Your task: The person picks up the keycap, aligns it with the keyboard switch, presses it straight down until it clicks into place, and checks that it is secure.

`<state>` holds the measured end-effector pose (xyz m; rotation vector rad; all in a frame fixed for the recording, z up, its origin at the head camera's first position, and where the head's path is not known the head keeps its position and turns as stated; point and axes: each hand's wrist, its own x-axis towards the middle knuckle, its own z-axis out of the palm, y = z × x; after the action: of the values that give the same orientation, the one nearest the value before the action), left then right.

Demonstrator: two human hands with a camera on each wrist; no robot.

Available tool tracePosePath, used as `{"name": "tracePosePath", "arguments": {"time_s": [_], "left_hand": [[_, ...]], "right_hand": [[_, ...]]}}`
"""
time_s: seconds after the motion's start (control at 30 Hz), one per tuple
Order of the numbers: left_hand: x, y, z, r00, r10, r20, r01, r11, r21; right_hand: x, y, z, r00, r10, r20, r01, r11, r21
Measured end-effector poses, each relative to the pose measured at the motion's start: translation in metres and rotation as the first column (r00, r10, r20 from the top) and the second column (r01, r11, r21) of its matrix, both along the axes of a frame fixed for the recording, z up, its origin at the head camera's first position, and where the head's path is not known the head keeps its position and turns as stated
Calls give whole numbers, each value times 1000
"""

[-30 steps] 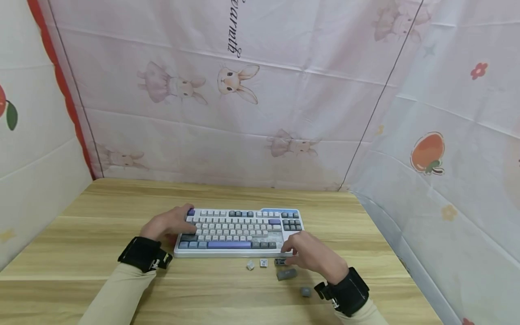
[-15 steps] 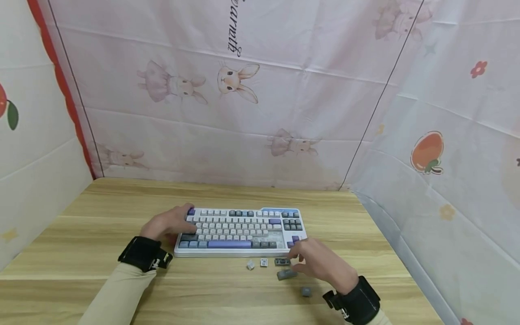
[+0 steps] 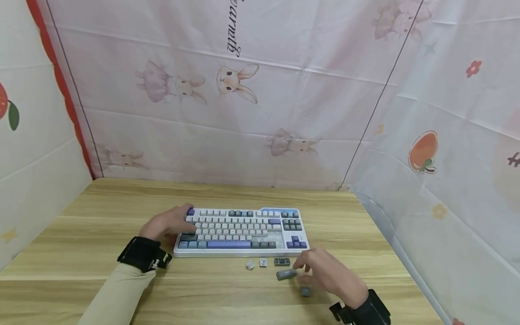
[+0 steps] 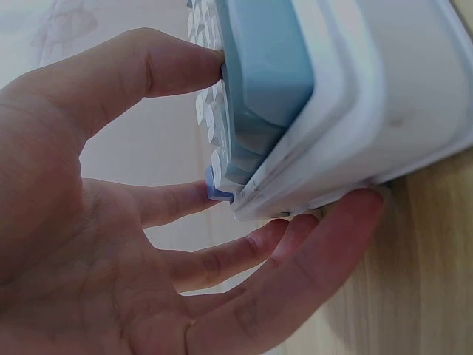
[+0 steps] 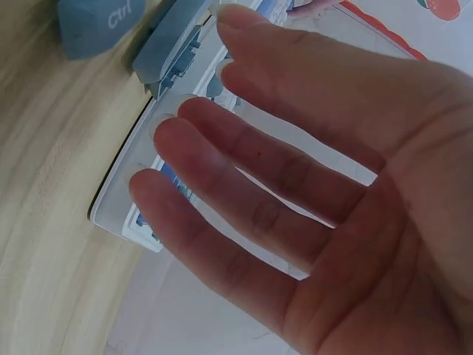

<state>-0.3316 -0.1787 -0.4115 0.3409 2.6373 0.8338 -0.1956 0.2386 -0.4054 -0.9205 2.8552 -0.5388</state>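
Note:
A white keyboard with white, grey and purple keys lies on the table. My left hand grips its left end, the thumb on a key at the side and the index finger at the purple corner key. The other fingers lie against the casing in the left wrist view. Nothing is in my right hand, whose loosely bent fingers hover beside a long grey keycap. A small grey keycap marked Ctrl lies near that hand. Farther left are a dark upturned keycap and two small white keycaps.
Toward the keyboard's right side, a pale patch has no keycaps on it. The wooden table extends around the keyboard. Printed cloth walls rise at the back and both sides.
My right hand has drawn back from the keyboard's lower right corner, moving right and nearer, so the purple arrow keys now show. The left hand has kept its place.

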Motion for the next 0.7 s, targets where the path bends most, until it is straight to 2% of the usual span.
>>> {"name": "tracePosePath", "arguments": {"time_s": [0.2, 0.53, 0.7], "left_hand": [[0, 0, 1, 1000, -1, -3, 1, 1000, -3], [-1, 0, 0, 1000, -3, -3, 3, 1000, -4], [-1, 0, 0, 1000, -4, -3, 4, 1000, -9]], "right_hand": [[4, 0, 1, 998, -20, 53, 21, 1000, -15], [6, 6, -2, 990, -31, 135, 28, 999, 28], [5, 6, -3, 990, -21, 137, 14, 999, 51]]}}
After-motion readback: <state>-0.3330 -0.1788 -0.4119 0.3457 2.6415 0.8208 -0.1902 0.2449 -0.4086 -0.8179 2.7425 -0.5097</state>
